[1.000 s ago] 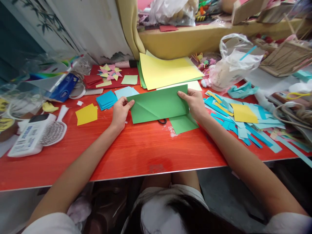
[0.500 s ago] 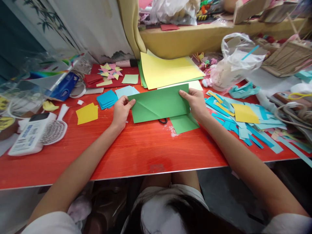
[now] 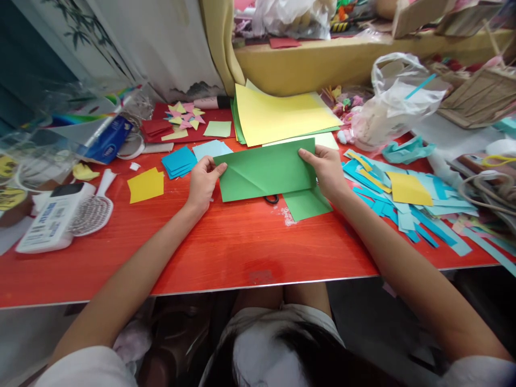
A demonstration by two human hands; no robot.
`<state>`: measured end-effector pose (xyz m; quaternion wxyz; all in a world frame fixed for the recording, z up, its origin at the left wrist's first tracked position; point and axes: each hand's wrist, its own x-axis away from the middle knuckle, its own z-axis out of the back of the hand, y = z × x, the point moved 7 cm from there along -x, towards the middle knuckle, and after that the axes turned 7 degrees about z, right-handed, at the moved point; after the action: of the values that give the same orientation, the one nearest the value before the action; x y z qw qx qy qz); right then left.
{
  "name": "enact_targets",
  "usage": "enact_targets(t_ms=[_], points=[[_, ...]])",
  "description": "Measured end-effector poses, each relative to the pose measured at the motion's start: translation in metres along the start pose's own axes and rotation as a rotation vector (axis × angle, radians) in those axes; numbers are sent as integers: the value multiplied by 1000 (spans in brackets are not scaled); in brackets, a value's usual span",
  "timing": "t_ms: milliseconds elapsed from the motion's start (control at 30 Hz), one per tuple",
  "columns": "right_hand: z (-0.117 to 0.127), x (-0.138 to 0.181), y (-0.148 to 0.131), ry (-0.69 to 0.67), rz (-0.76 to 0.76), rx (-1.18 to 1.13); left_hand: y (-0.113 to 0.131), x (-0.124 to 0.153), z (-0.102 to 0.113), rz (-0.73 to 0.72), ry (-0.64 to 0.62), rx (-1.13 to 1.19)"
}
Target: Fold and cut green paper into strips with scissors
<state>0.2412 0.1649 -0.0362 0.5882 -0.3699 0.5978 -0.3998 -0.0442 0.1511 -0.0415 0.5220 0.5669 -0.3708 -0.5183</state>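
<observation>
Head view: left hand (image 3: 202, 181) and right hand (image 3: 326, 167) pinch opposite ends of a creased green sheet (image 3: 264, 169) above the worktop (image 3: 237, 247). I judge this a holding step; the next move needs both ends level.

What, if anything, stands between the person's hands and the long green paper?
Nothing visible: the left hand pinches the long green paper at its left end, the right hand near its upper right corner.
</observation>
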Motion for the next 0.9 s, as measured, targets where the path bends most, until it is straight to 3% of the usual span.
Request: enact_targets(t_ms=[900], points=[[-1,1,6,-29,-58,11,-1,2,-1,32,5,-11]])
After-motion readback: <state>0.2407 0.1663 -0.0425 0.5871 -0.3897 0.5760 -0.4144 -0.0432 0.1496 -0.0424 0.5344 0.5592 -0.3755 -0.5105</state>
